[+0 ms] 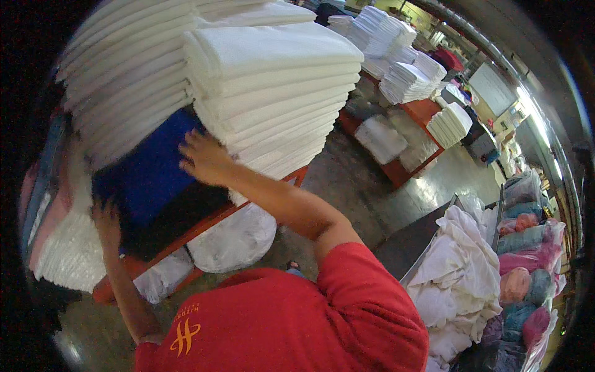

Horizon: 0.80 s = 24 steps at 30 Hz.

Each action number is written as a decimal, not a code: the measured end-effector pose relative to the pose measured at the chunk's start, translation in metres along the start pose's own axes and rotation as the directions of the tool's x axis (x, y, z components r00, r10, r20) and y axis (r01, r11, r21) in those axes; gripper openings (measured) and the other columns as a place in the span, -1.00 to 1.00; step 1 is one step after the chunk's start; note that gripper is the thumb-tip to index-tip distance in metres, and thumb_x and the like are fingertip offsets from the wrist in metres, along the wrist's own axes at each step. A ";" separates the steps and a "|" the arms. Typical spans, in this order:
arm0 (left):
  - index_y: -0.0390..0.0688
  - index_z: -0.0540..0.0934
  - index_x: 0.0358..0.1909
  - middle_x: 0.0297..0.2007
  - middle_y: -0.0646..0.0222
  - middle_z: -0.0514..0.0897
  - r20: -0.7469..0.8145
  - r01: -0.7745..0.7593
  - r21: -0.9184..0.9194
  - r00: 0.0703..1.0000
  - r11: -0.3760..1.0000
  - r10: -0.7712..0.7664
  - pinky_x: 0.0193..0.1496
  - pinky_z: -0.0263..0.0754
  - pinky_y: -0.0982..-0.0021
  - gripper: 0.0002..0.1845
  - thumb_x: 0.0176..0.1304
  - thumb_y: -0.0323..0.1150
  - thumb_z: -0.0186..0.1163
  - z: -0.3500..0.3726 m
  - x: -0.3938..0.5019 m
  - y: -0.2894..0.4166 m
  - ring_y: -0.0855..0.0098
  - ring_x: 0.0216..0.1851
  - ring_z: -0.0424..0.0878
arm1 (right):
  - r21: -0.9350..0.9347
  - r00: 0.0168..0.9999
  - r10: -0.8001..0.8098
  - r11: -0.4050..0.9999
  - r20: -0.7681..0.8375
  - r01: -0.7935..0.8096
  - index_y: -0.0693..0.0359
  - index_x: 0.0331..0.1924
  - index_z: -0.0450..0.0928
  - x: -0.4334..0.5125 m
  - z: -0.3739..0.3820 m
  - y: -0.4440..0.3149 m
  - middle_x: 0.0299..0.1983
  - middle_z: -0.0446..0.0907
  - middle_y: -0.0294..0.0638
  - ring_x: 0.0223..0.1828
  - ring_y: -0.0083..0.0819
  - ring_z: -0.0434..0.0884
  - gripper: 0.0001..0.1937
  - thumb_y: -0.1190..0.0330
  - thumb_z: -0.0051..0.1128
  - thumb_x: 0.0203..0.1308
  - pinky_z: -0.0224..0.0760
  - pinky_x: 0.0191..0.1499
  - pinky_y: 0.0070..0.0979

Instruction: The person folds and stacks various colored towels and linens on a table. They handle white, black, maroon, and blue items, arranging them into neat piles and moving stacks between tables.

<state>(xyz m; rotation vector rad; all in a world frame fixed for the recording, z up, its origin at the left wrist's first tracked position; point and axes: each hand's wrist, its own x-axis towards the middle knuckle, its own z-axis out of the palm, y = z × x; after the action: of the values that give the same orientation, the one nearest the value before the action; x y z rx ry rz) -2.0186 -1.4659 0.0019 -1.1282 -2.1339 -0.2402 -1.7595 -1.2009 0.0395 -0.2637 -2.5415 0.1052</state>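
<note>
A dark blue folded cloth [155, 162] lies on a red-framed table [200, 232], among stacks of white cloths. Spread over its right edge is my right hand [204, 156], fingers apart, close to a tall stack of folded white cloths [274, 83]. At the lower left edge of the blue cloth, my left hand [106, 216] is blurred, its fingers apart and seemingly not closed on anything. Something black [200, 202] lies beside the blue cloth, towards me. Another high white stack [130, 79] rises behind it, and more white cloths [69, 246] stand at the left.
Clear plastic-wrapped bundles [237, 237] sit beneath the tabletop. Across the aisle stands another red table [420, 111] with white stacks. To my right are a bin heaped with crumpled white cloth [455, 279] and a rack of bagged coloured textiles [525, 242].
</note>
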 end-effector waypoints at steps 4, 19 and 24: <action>-0.19 0.56 -0.01 0.11 0.05 0.49 -0.129 0.088 -0.502 0.976 0.860 -0.175 0.27 0.21 0.15 -0.65 0.36 -0.17 0.00 -0.077 0.008 0.090 0.17 0.17 0.41 | 0.477 0.985 -0.174 0.866 0.011 0.148 0.24 0.16 0.42 -0.096 -0.077 0.020 0.21 0.39 0.04 0.28 -0.04 0.33 -0.53 0.13 0.01 0.28 0.10 0.32 -0.15; -0.21 0.55 -0.02 -0.09 0.21 0.60 0.127 0.718 -0.524 0.597 -0.458 0.792 0.10 0.38 0.26 -0.27 0.39 0.24 -0.37 -0.056 0.158 0.712 0.27 -0.03 0.56 | 0.477 0.411 0.911 0.369 -0.018 -0.798 0.30 0.19 0.38 -0.415 -0.275 0.382 0.11 0.49 0.04 0.08 -0.17 0.53 -0.49 0.13 0.05 0.29 0.35 0.12 -0.36; -0.17 0.55 -0.02 -0.10 0.24 0.60 0.313 0.843 -0.333 0.521 -0.422 0.794 0.13 0.34 0.28 -0.28 0.39 0.24 -0.38 -0.016 0.215 0.884 0.30 -0.06 0.57 | 0.508 0.341 0.930 0.228 0.140 -0.830 0.31 0.26 0.28 -0.459 -0.276 0.431 0.16 0.45 0.01 0.17 -0.34 0.46 -0.50 0.25 0.04 0.33 0.29 0.19 -0.46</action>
<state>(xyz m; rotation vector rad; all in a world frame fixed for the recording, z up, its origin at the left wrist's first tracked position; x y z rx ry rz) -1.3992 -0.7993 0.0205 -2.5596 -1.9684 -3.3747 -1.1610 -0.8713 -0.0357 -1.4338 -1.6994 1.1259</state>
